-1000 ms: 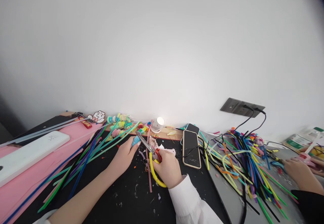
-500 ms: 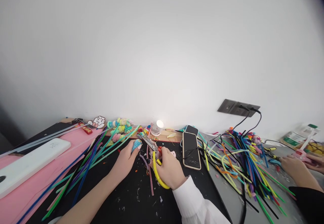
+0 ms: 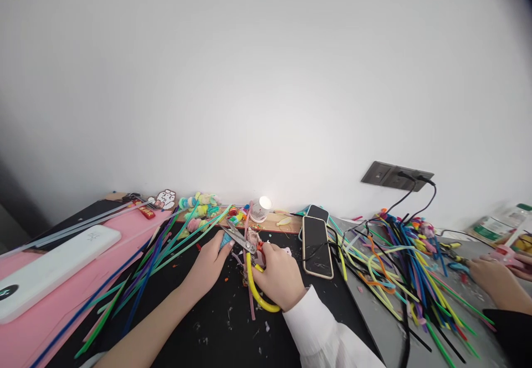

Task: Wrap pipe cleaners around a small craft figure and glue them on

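My right hand (image 3: 277, 275) is closed on the yellow-handled scissors (image 3: 249, 262), whose metal blades point up-left toward my left hand. My left hand (image 3: 208, 262) pinches a small blue coiled pipe-cleaner piece (image 3: 226, 240) between fingertips, right at the scissor blades. A pink pipe cleaner (image 3: 250, 296) lies on the black mat (image 3: 199, 323) under both hands, with small trimmed scraps scattered around.
Long coloured pipe cleaners (image 3: 158, 257) fan out at left beside a pink sheet (image 3: 62, 296) bearing a white case (image 3: 45, 271). Two phones (image 3: 317, 238) lie at centre-right, a lit candle (image 3: 261, 208) at the wall. Another person's hands (image 3: 494, 279) work at far right by a tangled pile (image 3: 399, 257).
Both hands stayed together with the scissors at the blue piece, shifting only slightly. The view drifted a little. The other person's hands moved slightly at right.
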Demonstrator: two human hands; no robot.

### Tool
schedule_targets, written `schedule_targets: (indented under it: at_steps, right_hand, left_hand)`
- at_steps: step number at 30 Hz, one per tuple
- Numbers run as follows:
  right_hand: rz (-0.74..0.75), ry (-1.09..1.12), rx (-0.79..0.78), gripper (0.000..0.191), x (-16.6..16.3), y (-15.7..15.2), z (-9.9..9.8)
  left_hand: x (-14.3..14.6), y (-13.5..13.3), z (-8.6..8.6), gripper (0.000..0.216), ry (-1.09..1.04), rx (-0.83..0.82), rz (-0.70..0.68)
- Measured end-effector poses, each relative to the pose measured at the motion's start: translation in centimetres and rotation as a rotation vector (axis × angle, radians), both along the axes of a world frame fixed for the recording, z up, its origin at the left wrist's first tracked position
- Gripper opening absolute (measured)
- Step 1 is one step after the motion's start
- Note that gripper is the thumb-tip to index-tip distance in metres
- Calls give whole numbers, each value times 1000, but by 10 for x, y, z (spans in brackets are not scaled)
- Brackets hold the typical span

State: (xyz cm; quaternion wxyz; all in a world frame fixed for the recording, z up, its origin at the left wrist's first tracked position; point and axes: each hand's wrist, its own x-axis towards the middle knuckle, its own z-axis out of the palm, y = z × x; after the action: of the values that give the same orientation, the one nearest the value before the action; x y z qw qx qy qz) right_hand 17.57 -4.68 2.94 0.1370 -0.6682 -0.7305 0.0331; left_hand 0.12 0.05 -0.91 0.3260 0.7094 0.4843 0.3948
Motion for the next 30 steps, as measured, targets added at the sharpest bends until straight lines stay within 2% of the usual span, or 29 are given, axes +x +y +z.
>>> schedule_targets:
  at_steps: [9,19,25,27,30]
  right_hand:
    - [34,-29,-59,23,2,0,1]
    - [25,-99,-94,27,0,2,-2]
    - [-91,7,-52,22,10,13,8]
    - [-97,25,-3,18,17,19,15]
    - [22,7,13,11,27,29,24]
  left_hand:
    - [0,-3,1,26,31,11,3]
    - [1,-1,4,29,49,19,28]
    - [0,-9,10,28,10,97,-9]
    - [-2,-13,12,26,-26,136,46]
    - [-4,-16,12,22,-90,173,145]
